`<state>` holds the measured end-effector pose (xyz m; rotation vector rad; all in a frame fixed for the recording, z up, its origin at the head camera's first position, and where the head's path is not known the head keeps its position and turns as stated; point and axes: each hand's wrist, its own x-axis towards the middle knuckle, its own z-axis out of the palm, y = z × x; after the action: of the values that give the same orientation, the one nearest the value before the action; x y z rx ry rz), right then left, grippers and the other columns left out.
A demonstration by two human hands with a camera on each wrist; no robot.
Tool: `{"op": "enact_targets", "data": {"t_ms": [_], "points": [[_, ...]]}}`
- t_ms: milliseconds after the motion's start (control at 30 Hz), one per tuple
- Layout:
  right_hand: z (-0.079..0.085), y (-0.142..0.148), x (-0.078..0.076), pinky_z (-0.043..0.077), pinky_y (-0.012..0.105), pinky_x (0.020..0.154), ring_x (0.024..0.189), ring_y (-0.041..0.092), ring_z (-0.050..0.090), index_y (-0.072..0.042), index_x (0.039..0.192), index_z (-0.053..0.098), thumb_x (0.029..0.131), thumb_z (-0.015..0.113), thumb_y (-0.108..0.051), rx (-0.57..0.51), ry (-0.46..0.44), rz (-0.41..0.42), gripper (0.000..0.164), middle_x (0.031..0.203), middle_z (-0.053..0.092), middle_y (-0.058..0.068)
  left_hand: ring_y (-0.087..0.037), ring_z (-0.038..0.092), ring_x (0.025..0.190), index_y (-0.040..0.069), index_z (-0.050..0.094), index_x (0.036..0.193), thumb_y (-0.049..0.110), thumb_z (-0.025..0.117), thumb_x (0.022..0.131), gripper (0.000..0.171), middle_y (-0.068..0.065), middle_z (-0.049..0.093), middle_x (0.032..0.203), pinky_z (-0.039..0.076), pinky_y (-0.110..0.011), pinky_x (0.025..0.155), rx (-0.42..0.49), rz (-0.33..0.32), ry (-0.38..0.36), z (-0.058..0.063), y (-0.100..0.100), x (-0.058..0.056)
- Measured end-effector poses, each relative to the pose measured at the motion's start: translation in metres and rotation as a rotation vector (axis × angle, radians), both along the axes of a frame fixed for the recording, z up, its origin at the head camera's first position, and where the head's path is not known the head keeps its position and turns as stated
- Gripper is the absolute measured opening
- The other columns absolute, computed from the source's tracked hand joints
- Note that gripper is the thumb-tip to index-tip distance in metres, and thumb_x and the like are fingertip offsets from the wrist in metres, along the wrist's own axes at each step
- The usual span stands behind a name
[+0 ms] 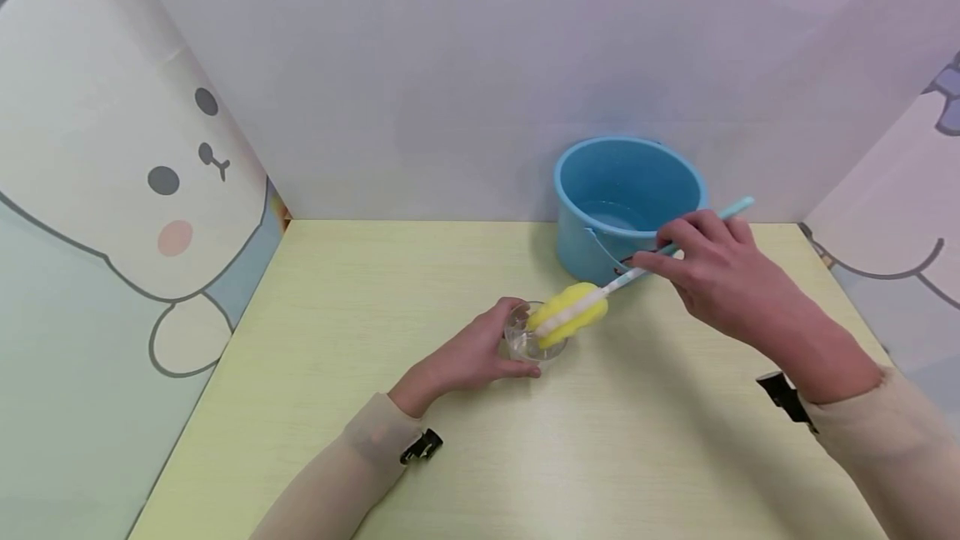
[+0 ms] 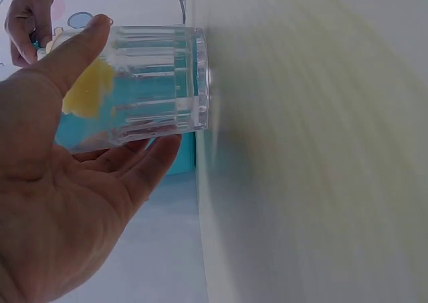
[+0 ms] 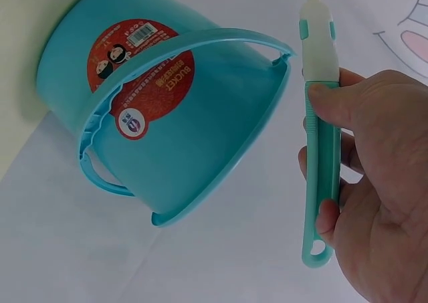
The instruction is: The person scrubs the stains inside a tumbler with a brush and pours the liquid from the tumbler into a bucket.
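1. Nearest to us, the two beige sleeves (image 1: 330,482) come in from the bottom centre-left and lower right of the head view, each with a small black device (image 1: 422,446) at the wrist.
2. The left hand (image 1: 480,352), just below the middle of the frame, grips a clear, ribbed glass tumbler (image 1: 527,348), thumb on one side and fingers on the other. The tumbler's mouth faces up; we cannot tell whether its base touches the pale yellow wood-look table (image 1: 390,273).
3. Right of centre, the right hand (image 1: 712,273) holds a long brush with a yellow sponge head (image 1: 570,315) and a white-and-turquoise handle. The sponge tip overlaps the tumbler's mouth, and we see its yellow through the glass in the left wrist view; how deep it sits we cannot tell.
4. Beyond, right of upper centre, stands a round blue plastic bucket (image 1: 573,244) bearing a red label (image 3: 170,89).
5. Farthest, we see a plain pale wall (image 1: 412,65) across the top, with cartoon-printed panels (image 1: 90,107) at left and right.
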<state>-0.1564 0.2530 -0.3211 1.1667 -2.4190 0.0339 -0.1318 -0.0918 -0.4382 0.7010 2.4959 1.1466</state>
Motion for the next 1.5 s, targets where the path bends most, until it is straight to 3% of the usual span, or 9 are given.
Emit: {"op": "enact_targets", "data": {"t_ms": [867, 1167, 1500], "points": [[0.002, 0.016, 0.000, 0.038, 0.056, 0.070, 0.109, 0.049, 0.053, -0.031, 0.131, 0.073, 0.069, 0.092, 0.003, -0.043, 0.026, -0.007, 0.073, 0.108, 0.060, 0.016, -0.022, 0.056, 0.133, 0.009, 0.035, 0.156, 0.033, 0.091, 0.087, 0.092, -0.009, 0.055, 0.149, 0.047, -0.040, 0.111, -0.012, -0.009, 0.022, -0.001, -0.001, -0.002], [0.003, 0.021, 0.002, 0.038, 0.059, 0.072, 0.111, 0.048, 0.053, -0.023, 0.130, 0.074, 0.063, 0.097, 0.004, -0.040, -0.002, -0.031, 0.075, 0.115, 0.061, 0.018, -0.023, 0.055, 0.134, 0.009, 0.036, 0.156, 0.034, 0.091, 0.087, 0.092, -0.010, 0.054, 0.152, 0.046, -0.041, 0.112, -0.014, -0.006, 0.019, 0.000, 0.000, -0.002], [0.001, 0.024, 0.006, 0.040, 0.059, 0.072, 0.108, 0.047, 0.054, -0.022, 0.128, 0.075, 0.064, 0.098, 0.001, -0.036, -0.004, -0.059, 0.071, 0.111, 0.061, 0.019, -0.023, 0.055, 0.135, 0.009, 0.036, 0.155, 0.034, 0.092, 0.087, 0.092, -0.010, 0.054, 0.152, 0.045, -0.041, 0.113, -0.020, -0.001, 0.009, -0.001, 0.000, -0.001]]}}
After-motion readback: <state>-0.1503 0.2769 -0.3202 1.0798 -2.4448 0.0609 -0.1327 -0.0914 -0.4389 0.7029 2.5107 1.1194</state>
